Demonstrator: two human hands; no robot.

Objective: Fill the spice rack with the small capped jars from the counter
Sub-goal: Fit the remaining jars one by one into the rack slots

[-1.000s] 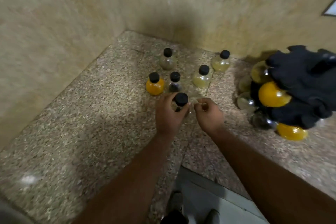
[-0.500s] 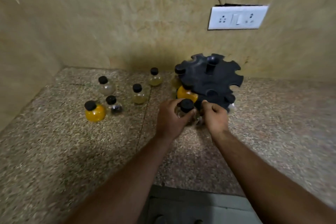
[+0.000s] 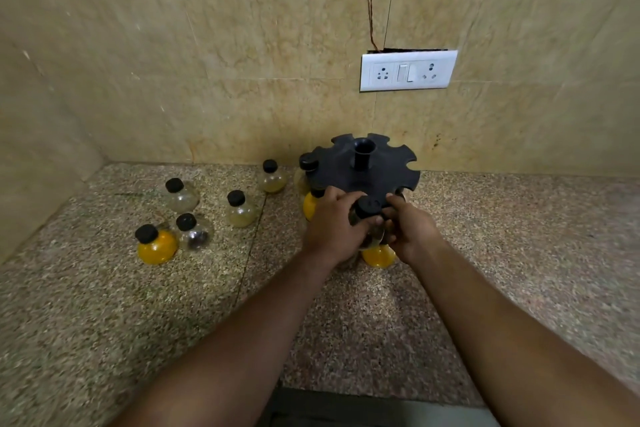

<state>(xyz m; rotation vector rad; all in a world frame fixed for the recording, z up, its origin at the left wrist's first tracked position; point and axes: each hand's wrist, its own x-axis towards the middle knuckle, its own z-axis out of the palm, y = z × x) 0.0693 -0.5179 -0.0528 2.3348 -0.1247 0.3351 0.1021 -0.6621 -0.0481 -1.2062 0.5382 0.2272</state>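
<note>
I've got both hands on it: my left hand (image 3: 332, 229) wraps the small clear round-bellied jar with a black cap (image 3: 367, 218), and my right hand (image 3: 410, 230) pinches it from the other side, steadying the neck for a notch. It sits right at the near rim of the black round plastic spice rack (image 3: 360, 170); seated or not, I can't tell. Five jars wait on the speckled stone counter (image 3: 104, 305), the yellow-filled jar (image 3: 156, 244) nearest the corner.
</note>
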